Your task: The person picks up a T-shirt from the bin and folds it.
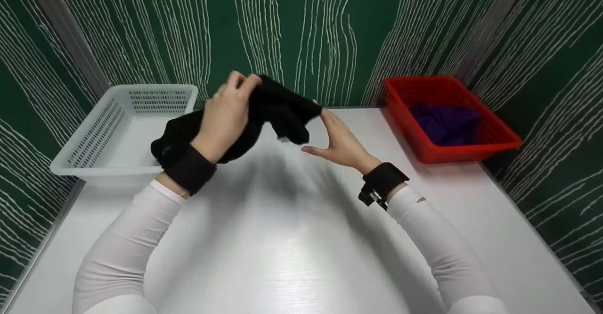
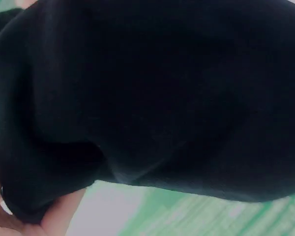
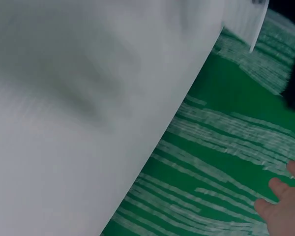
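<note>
My left hand (image 1: 226,113) grips a bunched black cloth (image 1: 285,102) and holds it up above the table, fingers curled over its top. Part of the cloth hangs behind the left wrist, against the white basket's near corner in the head view. Small pale spots show at its right end. Black fabric (image 2: 162,98) fills most of the left wrist view, with bits of fingers at its lower left edge. My right hand (image 1: 346,142) is spread, thumb apart from the fingers, its fingertips right by the cloth's right end. In the right wrist view its fingers (image 3: 280,189) are extended.
A white slotted basket (image 1: 136,170) stands at the left of the white table (image 1: 282,252). At the right is a red basket (image 1: 471,152) with a purple cloth (image 1: 445,123) inside. Green walls with white wavy lines (image 1: 301,36) enclose the back and sides.
</note>
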Demonstrator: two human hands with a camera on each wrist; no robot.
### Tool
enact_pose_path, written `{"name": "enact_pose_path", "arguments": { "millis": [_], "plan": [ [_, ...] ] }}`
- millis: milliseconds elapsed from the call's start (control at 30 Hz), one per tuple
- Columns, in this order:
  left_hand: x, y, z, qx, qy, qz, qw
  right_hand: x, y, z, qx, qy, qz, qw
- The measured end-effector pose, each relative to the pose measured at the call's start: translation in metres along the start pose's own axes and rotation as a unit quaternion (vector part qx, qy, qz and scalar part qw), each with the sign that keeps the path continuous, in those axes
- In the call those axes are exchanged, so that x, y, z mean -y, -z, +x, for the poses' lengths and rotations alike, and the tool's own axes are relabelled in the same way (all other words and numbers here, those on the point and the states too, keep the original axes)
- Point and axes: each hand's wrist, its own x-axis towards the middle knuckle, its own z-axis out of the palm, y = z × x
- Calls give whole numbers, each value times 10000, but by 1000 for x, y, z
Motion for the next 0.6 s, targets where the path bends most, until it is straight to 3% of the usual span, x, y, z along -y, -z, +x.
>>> {"name": "enact_pose_path", "arguments": {
  "millis": [133,233,467,600],
  "plan": [
    [-18,-30,-10,467,-523,235,9973,11,-7,-2,-176,586,841,9946],
    [-23,-49,-19,663,-724,303,9947,14,-13,-9,-190,661,924,9933],
    [-14,-87,-50,1340,-904,-12,9868,-1,-22,-26,-116,412,560,9975],
    [-4,-107,-72,1884,-909,-246,9776,-12,-31,-35,302,357,551,9974]
  ]
}}
